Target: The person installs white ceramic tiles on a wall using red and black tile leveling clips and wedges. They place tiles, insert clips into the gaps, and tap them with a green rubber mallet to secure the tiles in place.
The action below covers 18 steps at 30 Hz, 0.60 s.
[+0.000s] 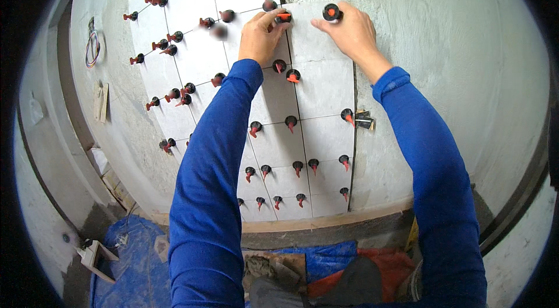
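Observation:
White tiles (323, 95) cover part of the wall in front of me. Along their joints sit several tile levelers (291, 122), black round caps with red T-shaped handles. My left hand (259, 37) pinches one tile leveler (283, 17) by its red-orange handle at the joint beside the upper right tile (314, 37). To the right, my right hand (354, 31) is closed around another tile leveler (332, 12), held off the wall with its round face toward me. Its thumb points toward the left hand.
Bare grey wall (431, 34) lies right of the tiles. A wooden strip (314, 224) runs beneath the lowest row. Blue sheeting (134, 258) covers floor at the left, with a small white stool (96, 258) beside it. A wire coil (92, 50) hangs from the left wall.

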{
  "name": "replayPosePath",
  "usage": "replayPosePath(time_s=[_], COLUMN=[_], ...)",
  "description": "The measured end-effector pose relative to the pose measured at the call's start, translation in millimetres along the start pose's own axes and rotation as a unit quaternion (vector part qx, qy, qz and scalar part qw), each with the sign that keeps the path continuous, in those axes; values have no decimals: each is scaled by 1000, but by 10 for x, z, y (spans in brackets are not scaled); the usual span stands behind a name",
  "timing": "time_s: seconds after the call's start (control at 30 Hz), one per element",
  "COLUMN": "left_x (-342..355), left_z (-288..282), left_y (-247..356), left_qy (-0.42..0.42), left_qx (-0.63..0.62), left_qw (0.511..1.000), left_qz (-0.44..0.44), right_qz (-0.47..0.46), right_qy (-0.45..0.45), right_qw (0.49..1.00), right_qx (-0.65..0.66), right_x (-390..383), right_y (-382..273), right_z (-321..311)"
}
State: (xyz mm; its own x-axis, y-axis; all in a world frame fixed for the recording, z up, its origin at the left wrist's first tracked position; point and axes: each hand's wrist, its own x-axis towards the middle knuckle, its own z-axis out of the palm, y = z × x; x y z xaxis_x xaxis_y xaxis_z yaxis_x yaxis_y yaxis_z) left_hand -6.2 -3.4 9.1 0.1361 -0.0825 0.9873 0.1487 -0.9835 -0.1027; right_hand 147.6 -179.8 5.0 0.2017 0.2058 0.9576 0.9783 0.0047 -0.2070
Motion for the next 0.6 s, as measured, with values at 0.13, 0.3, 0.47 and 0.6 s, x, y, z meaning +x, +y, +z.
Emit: replayPosePath(time_s=[0.13, 0.3, 0.47, 0.6], left_x=[8, -12, -89, -176], left_z=[53, 113, -5, -61], left_y=[20, 97, 123, 147], left_qy=[10, 53, 29, -28], left_qx=[-7, 32, 18, 34], left_qw=[999, 997, 998, 998], left_qz=[-53, -49, -44, -38], right_qz=[77, 105, 127, 125], right_qy=[-104, -34, 5, 5], right_qw=[992, 994, 987, 979], right_qx=[-6, -5, 99, 162], right_x=[-253, -398, -482, -538], right_y=[246, 563, 767, 911], right_z=[6, 9, 95, 176])
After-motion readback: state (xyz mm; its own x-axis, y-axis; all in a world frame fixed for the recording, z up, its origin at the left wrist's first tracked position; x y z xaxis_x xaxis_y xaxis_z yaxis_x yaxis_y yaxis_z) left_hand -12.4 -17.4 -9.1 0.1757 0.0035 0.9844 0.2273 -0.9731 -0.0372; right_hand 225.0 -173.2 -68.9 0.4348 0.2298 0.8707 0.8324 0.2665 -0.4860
